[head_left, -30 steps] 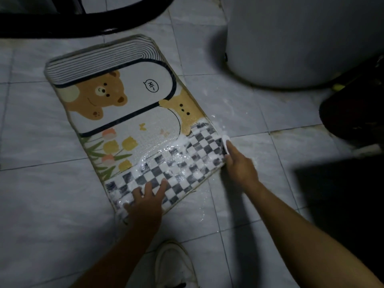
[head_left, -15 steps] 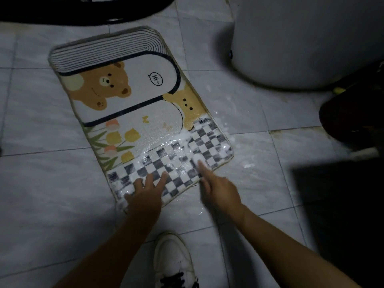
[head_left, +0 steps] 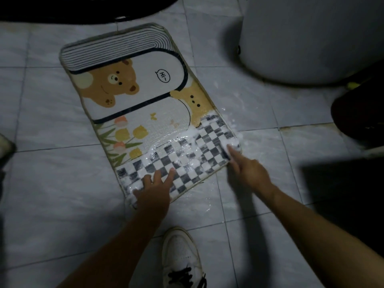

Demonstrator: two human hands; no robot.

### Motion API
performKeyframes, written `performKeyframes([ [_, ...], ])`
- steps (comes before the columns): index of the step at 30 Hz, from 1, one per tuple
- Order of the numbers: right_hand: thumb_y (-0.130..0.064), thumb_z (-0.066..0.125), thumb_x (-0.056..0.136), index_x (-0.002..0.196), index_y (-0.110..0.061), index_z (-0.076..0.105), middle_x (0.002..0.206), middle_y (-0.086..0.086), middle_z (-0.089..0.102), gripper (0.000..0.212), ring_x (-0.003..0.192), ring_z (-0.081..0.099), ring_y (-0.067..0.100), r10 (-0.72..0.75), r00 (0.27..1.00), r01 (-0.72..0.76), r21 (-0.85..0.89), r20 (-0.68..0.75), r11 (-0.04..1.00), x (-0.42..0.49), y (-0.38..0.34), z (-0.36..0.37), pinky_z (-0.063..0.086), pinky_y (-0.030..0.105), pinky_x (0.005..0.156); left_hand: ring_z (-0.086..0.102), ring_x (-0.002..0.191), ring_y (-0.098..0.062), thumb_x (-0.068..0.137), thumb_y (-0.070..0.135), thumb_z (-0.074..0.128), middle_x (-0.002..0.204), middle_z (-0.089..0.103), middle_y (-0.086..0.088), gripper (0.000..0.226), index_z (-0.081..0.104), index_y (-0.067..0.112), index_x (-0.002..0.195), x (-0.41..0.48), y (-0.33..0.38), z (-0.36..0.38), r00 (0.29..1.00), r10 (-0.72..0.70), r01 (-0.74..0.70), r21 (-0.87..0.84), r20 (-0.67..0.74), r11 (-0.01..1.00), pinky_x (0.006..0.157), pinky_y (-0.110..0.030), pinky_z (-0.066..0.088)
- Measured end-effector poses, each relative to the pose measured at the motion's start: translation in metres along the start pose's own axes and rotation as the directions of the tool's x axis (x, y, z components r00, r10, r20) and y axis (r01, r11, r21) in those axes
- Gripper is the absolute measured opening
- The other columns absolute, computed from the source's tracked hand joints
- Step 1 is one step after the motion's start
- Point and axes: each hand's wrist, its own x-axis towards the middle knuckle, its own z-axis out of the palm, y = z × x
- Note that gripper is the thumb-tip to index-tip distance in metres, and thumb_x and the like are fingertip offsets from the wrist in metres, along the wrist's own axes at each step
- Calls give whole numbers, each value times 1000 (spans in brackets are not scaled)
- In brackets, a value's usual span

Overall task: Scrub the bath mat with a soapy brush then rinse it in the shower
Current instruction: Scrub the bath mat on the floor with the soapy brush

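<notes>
Bath mat (head_left: pixel 133 96) lies flat on the floor tiles, left hand (head_left: pixel 152 193) spread wide pinning its 6 o'clock edge, right hand (head_left: pixel 249 173) gripping the brush (head_left: pixel 233 147) at the sudsy 4 o'clock corner — looks floppy and slick, so I'd grab a dry edge.

The bath mat (head_left: pixel 133 96) shows brown and tan bears on white, black-and-white stripes at its far edge, yellow and pink tulips, and a black-and-white checkered band at its near edge under white foam (head_left: pixel 187 136). The floor (head_left: pixel 52 183) is pale grey marbled tile. The shoe (head_left: pixel 180 254) is white with black laces.
</notes>
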Motion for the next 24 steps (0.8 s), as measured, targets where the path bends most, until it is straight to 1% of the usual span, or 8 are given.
performKeyframes([
  [3, -39, 38, 111, 161, -37, 29, 72, 0, 62, 51, 57, 59, 14, 166, 984, -158, 119, -64, 980, 7, 11, -2, 51, 25, 54, 26, 141, -34, 96, 43, 61, 158, 23, -7, 90, -3, 44, 160, 0, 1, -1, 1000, 4, -4, 14, 6, 1000, 104, -64, 43],
  [6, -41, 36, 111, 160, -41, 28, 63, -5, 56, 49, 49, 56, 11, -58, 998, 53, 179, 25, 982, -24, -21, 17, 48, 17, 47, 25, 142, -34, 96, 43, 61, 159, 23, -6, 89, -3, 44, 160, 0, 1, -3, 1000, 10, -10, 0, 7, 1000, 105, -64, 43],
  [8, -46, 33, 110, 160, -46, 23, 61, -8, 53, 50, 47, 54, 7, -167, 983, 162, 70, 76, 984, -32, -18, 18, 45, 15, 47, 26, 141, -33, 97, 43, 59, 158, 23, -6, 88, -2, 44, 160, 0, 0, -4, 1000, 5, -5, -2, 6, 1000, 104, -64, 43],
  [11, -45, 34, 108, 159, -46, 23, 63, -2, 55, 52, 50, 55, 11, 21, 999, -20, 33, -40, 999, -8, 16, 6, 45, 23, 48, 26, 141, -33, 98, 42, 58, 158, 23, -6, 86, -2, 44, 160, 0, 1, -2, 1000, -1, 1, 7, 0, 1000, 104, -64, 43],
  [14, -38, 38, 110, 162, -38, 25, 64, 0, 58, 53, 50, 56, 15, 142, 986, -124, 180, -91, 976, -8, 4, 17, 48, 24, 45, 26, 141, -33, 98, 42, 58, 159, 22, -7, 87, -2, 43, 160, -2, 2, -2, 1000, 1, -1, 24, 5, 1000, 104, -64, 43],
  [19, -42, 36, 111, 162, -42, 23, 63, -7, 57, 52, 49, 55, 9, -94, 996, 93, 100, 3, 991, -32, -20, 26, 42, 14, 46, 28, 141, -33, 100, 41, 55, 158, 25, -7, 81, 1, 43, 161, -1, 4, 0, 999, 4, -3, 27, -39, 1000, 104, -65, 43],
  [22, -39, 39, 110, 161, -39, 26, 68, -1, 59, 53, 56, 60, 17, 170, 983, -162, 106, -72, 981, -5, 10, 6, 48, 23, 48, 27, 142, -34, 100, 40, 57, 158, 24, -7, 83, 0, 44, 160, 0, 3, 3, 999, -5, 6, 33, -32, 999, 104, -65, 43],
  [24, -34, 42, 110, 162, -37, 25, 67, -2, 57, 55, 52, 55, 11, 206, 975, -193, 139, -87, 971, -3, 2, 8, 41, 16, 45, 27, 142, -34, 99, 41, 59, 159, 23, -7, 86, -1, 43, 160, -1, 4, 2, 1000, -7, 8, 33, -18, 999, 105, -65, 42],
])
